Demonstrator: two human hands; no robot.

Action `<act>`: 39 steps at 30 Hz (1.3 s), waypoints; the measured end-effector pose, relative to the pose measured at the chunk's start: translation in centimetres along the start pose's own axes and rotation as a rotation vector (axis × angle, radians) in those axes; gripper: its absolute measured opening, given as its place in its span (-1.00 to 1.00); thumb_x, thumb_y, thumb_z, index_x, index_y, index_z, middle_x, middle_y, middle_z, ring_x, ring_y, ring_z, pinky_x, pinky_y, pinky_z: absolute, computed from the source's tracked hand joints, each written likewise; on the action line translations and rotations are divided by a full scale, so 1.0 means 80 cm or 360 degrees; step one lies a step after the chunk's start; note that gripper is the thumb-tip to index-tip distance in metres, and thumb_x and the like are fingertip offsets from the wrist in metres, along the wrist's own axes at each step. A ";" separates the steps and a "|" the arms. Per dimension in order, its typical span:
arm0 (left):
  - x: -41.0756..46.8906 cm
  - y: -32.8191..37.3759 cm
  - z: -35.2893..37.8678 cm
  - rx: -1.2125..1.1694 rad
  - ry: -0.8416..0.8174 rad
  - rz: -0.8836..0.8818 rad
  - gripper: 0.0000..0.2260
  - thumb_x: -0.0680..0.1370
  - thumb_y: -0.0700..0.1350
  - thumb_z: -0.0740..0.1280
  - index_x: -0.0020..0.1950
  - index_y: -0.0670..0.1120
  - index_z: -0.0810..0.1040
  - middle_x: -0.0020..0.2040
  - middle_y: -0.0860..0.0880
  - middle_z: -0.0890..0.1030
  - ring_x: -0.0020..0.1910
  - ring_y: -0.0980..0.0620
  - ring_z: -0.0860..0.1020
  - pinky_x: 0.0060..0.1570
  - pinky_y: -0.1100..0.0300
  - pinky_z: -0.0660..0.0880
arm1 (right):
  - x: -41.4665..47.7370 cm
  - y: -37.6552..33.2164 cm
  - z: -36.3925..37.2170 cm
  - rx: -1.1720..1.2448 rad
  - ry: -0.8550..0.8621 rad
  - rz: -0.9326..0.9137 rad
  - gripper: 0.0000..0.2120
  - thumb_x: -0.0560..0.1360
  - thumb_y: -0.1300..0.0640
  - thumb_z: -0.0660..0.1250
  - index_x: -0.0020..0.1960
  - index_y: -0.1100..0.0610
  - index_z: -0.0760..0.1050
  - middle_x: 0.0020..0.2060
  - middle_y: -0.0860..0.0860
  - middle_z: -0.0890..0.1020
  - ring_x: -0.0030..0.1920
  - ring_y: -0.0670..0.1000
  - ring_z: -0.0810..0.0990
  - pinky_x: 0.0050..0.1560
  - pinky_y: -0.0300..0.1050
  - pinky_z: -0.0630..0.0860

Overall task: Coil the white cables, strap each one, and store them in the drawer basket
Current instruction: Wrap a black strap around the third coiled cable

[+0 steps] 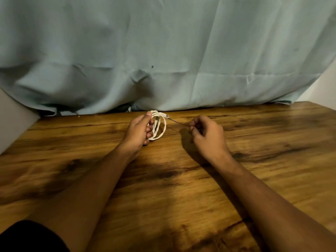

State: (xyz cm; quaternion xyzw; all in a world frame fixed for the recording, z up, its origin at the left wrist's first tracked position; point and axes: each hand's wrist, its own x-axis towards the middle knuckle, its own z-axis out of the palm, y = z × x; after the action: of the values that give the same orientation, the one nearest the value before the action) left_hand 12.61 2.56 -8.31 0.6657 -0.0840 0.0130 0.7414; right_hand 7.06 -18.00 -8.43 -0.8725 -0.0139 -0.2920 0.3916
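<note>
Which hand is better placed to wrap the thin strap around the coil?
Probably the right hand: it pinches the dark strap, while the left hand is busy holding the coiled white cable.

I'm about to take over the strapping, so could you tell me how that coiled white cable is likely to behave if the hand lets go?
The white cable will probably spring loose: its loops already splay apart beyond the left hand. It looks light and floppy, hanging in thin strands. The dark tie pinched by the right hand seems thin and limp, so it may slip.
</note>
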 end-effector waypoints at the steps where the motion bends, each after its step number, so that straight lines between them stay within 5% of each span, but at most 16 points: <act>1: -0.001 0.001 0.001 -0.0011 0.0014 -0.0001 -0.72 0.71 0.06 0.18 -0.15 -0.03 0.43 -0.44 0.11 0.32 -0.51 0.16 0.27 -0.56 0.33 0.11 | 0.000 -0.002 0.002 0.0167 -0.0007 0.0089 -0.82 0.53 0.26 0.39 -0.10 -0.02 0.58 -0.24 -0.07 0.67 -0.20 0.06 0.68 -0.17 0.04 0.64; 7: -0.005 0.009 0.000 -0.0121 0.0106 -0.0041 -0.71 0.71 0.05 0.18 -0.16 -0.04 0.41 -0.46 0.10 0.31 -0.53 0.17 0.27 -0.56 0.34 0.11 | -0.002 -0.015 0.001 0.0952 -0.0023 0.0457 -0.77 0.55 0.44 0.29 -0.08 0.14 0.54 -0.26 0.06 0.69 -0.47 -0.07 0.55 -0.53 -0.20 0.43; 11: -0.005 0.008 0.000 -0.0095 0.0084 -0.0035 -0.72 0.71 0.05 0.18 -0.15 -0.04 0.42 -0.46 0.11 0.32 -0.52 0.16 0.27 -0.54 0.32 0.11 | 0.000 -0.016 -0.003 0.1191 -0.0085 0.0566 -0.74 0.55 0.44 0.34 0.17 0.18 0.55 -0.19 0.07 0.73 -0.47 -0.07 0.54 -0.54 -0.22 0.45; 14: -0.006 0.008 0.000 -0.0065 0.0055 -0.0022 -0.72 0.71 0.05 0.18 -0.16 -0.03 0.42 -0.46 0.10 0.32 -0.52 0.16 0.26 -0.55 0.33 0.10 | 0.000 -0.019 -0.004 0.1365 -0.0105 0.0653 -0.77 0.55 0.41 0.35 0.16 0.21 0.59 -0.24 0.04 0.72 -0.47 -0.10 0.53 -0.56 -0.25 0.45; 20: -0.008 0.009 0.003 -0.0081 0.0126 0.0018 -0.71 0.70 0.02 0.21 -0.21 -0.03 0.41 -0.48 0.11 0.30 -0.54 0.15 0.23 -0.54 0.34 0.06 | -0.005 -0.017 -0.007 0.1031 -0.0225 0.0560 -0.86 0.60 0.17 0.41 -0.14 0.08 0.62 -0.36 -0.02 0.62 -0.53 -0.15 0.39 -0.58 -0.31 0.26; 25: -0.008 0.013 0.009 -0.0239 0.0341 0.0054 -0.70 0.69 -0.05 0.24 -0.24 -0.04 0.44 -0.45 0.09 0.32 -0.54 0.19 0.25 -0.64 0.39 0.13 | -0.013 -0.027 -0.007 0.0864 -0.0533 0.0590 -0.73 0.59 0.22 0.36 -0.29 0.11 0.57 -0.47 0.05 0.54 -0.58 -0.05 0.35 -0.56 -0.26 0.20; 35: -0.012 0.005 0.023 -0.0074 0.0284 0.0147 -0.67 0.68 -0.01 0.24 -0.28 -0.01 0.46 -0.46 0.10 0.34 -0.50 0.15 0.27 -0.60 0.37 0.17 | -0.018 -0.035 -0.001 0.0945 -0.0620 0.0611 -0.85 0.62 0.27 0.34 0.07 0.38 0.59 -0.39 0.09 0.61 -0.53 -0.03 0.45 -0.59 -0.22 0.36; 39: -0.012 -0.006 0.034 0.0018 0.0227 0.0200 -0.66 0.61 0.11 0.28 -0.32 0.05 0.58 -0.43 0.10 0.47 -0.44 0.07 0.42 -0.41 0.23 0.31 | -0.021 -0.037 0.008 0.1054 -0.0595 0.0552 -0.87 0.64 0.28 0.31 0.10 0.34 0.58 -0.39 0.09 0.62 -0.53 -0.04 0.47 -0.57 -0.22 0.38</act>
State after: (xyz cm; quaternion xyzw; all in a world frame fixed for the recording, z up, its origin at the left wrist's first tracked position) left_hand 11.43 -0.07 -8.62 0.6607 -0.0726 0.1074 0.7394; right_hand 5.22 -15.17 -7.66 -0.7269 -0.0307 -0.0382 0.6850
